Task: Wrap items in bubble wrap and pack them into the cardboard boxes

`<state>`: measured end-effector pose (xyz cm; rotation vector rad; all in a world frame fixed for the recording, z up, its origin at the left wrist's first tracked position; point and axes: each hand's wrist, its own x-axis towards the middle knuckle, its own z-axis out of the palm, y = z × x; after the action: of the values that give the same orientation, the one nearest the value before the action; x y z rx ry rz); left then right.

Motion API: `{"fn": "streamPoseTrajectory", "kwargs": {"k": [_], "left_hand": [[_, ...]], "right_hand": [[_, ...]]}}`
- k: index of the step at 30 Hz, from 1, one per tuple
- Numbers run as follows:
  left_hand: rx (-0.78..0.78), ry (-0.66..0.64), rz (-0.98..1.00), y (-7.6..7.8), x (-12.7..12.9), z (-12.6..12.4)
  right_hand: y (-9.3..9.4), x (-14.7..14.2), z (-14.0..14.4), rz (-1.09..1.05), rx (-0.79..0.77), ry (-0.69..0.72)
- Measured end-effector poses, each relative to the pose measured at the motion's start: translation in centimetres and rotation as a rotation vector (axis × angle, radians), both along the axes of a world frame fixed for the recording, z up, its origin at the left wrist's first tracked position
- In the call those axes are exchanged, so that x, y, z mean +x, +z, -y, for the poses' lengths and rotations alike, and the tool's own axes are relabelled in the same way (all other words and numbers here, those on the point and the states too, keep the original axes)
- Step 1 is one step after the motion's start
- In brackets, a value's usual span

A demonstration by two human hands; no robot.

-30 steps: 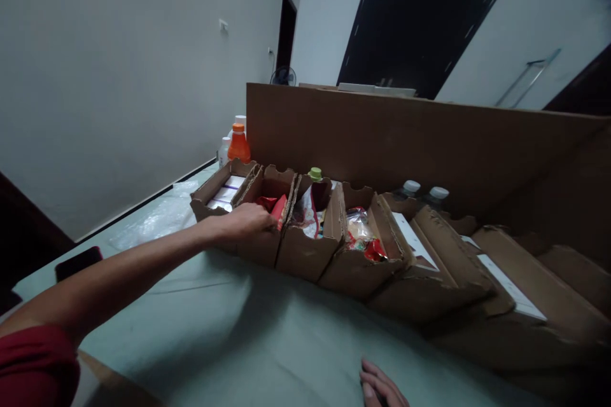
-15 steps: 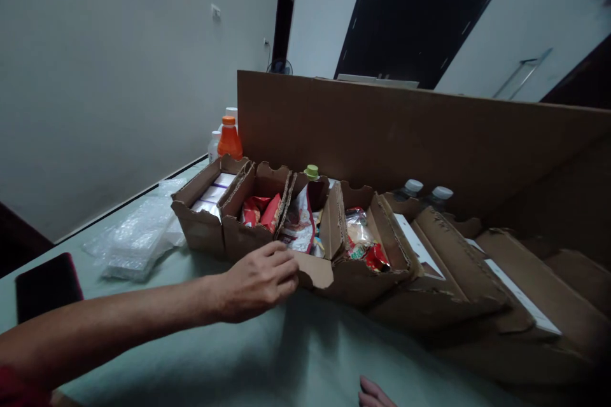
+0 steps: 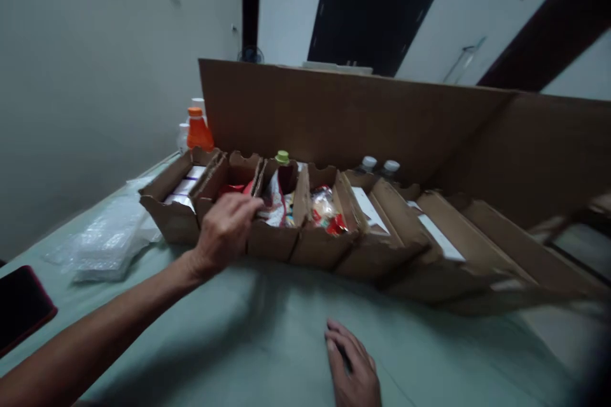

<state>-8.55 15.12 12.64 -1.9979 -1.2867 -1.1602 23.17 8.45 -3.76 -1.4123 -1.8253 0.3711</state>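
Cardboard trays (image 3: 267,245) of red snack packets (image 3: 230,189); left hand (image 3: 224,232) curled on rim; right hand (image 3: 351,365) flat, open.

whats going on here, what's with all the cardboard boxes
A person reaches their left hand to a row of open cardboard trays on a pale green table, fingers at the front edge of the tray holding red snack packets. Whether it grips anything is unclear. The right hand lies flat on the table. Bottles stand behind the trays, bubble wrap lies to the left.
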Motion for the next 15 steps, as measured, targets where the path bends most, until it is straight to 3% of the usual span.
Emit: {"fn": "streamPoseTrajectory", "kwargs": {"k": [2,4,6,10,12,15], "left_hand": [[0.073,0.107,0.009,0.0,1.3,0.5],[0.099,0.058,-0.003,-1.4,3.6,2.0],[0.026,-0.086,-0.002,-4.3,6.4,4.4],[-0.382,-0.225,-0.046,-11.9,10.9,8.7],[-0.512,-0.183,-0.095,-14.6,12.0,9.7],[-0.619,-0.122,-0.156,-16.0,12.4,10.2]], "right_hand": [[0.8,-0.3,0.4,-0.012,-0.012,0.005],[1.3,-0.9,0.9,-0.022,-0.03,-0.003],[1.6,-1.6,1.5,-0.015,-0.056,-0.002],[2.1,-1.9,2.8,-0.006,-0.067,0.013],[3.1,-0.1,3.0,-0.014,-0.014,0.01],[6.7,5.9,1.8,0.021,0.188,-0.063]]}}
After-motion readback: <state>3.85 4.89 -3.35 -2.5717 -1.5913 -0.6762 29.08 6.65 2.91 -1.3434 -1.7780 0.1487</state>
